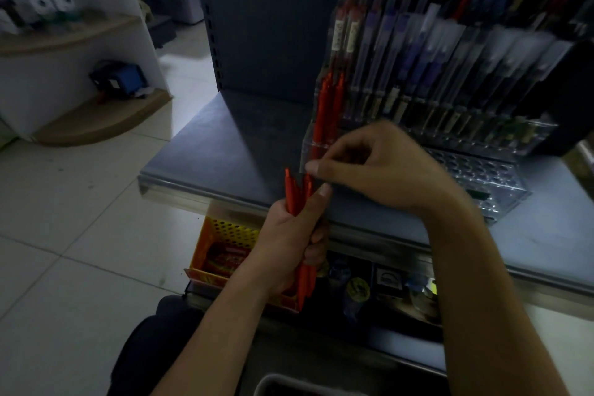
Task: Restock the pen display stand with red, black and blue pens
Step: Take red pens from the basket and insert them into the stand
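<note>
My left hand [289, 241] grips a bunch of red pens [297, 194] upright, just in front of the grey shelf's front edge. My right hand [376, 164] reaches in from the right; its thumb and forefinger pinch the top of one pen in that bunch. Behind the hands stands the clear pen display stand [450, 138]. A few red pens [328, 106] stand in its leftmost front slots. Dark, blue and red pens fill the rows behind. The front holes of the stand on the right hold nothing.
The grey shelf [225, 151] carries the stand, with a dark perforated back panel [266, 16] behind. A yellow perforated basket [225, 235] with red packs sits on the lower shelf, beside small goods. White tiled floor [64, 251] and a rounded wooden shelf unit lie to the left.
</note>
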`<action>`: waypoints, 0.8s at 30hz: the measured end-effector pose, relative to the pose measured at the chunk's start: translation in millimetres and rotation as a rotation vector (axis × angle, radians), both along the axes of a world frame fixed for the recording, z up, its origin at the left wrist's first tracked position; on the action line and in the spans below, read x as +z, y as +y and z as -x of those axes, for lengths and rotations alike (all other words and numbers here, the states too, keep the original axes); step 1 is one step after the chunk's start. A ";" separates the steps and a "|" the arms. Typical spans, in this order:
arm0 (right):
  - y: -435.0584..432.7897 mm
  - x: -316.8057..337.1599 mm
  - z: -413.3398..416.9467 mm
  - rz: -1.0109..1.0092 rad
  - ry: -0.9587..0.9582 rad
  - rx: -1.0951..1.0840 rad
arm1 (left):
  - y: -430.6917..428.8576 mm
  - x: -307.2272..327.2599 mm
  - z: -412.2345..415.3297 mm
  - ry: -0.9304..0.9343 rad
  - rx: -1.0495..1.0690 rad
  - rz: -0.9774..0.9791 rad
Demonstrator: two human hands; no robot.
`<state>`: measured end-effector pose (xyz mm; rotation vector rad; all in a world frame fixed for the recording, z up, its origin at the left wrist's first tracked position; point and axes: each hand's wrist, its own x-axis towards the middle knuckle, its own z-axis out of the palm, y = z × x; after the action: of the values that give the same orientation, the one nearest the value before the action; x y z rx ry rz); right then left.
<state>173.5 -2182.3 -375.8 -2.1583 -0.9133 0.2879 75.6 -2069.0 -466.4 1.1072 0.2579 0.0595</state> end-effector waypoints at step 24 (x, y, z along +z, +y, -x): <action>17.9 -11.2 10.5 -0.268 0.098 -0.247 | -2.4 -9.9 -5.3 -0.037 0.013 -0.090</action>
<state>163.0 -2164.3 -387.0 -1.9634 -0.5856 0.1379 81.0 -2071.4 -476.3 1.1932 0.2313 0.1042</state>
